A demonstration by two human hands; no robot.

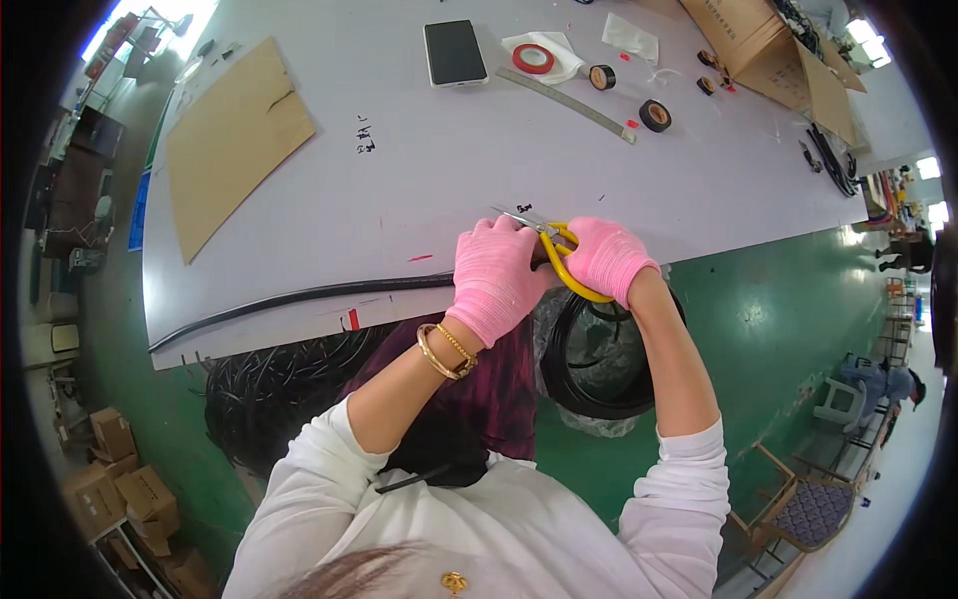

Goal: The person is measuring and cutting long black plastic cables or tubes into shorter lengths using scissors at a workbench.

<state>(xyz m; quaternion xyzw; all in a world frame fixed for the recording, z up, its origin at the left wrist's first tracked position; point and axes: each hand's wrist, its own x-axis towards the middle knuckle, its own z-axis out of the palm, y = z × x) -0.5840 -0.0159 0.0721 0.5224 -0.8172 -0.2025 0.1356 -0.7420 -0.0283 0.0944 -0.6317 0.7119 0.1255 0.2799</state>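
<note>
- Black rubbery cable (329, 291) lies in a gentle curve along the near edge of the table (299, 190), and its right part goes in under the left hand (494, 270).
- It looks light and smooth, firm but bendy, and hard to break. It may spring or slide a bit, so a good hold is around it, close to the working spot.
- The left hand wears a pink glove. Its fingers bend down and seem to grip the cable, though their tips are hidden.
- The right hand (604, 260), also in pink, has its fingers closed around the yellow handles of the scissors (551, 243). The blades point left, just past the left fingers. I cannot tell how wide they are open.
- Below the table, a black coil (599, 407) sits on the right and a black pile (269, 394) on the left.
- Farther back lie a metal ruler (567, 105), red tape (533, 59) and a cardboard sheet (239, 145).
</note>
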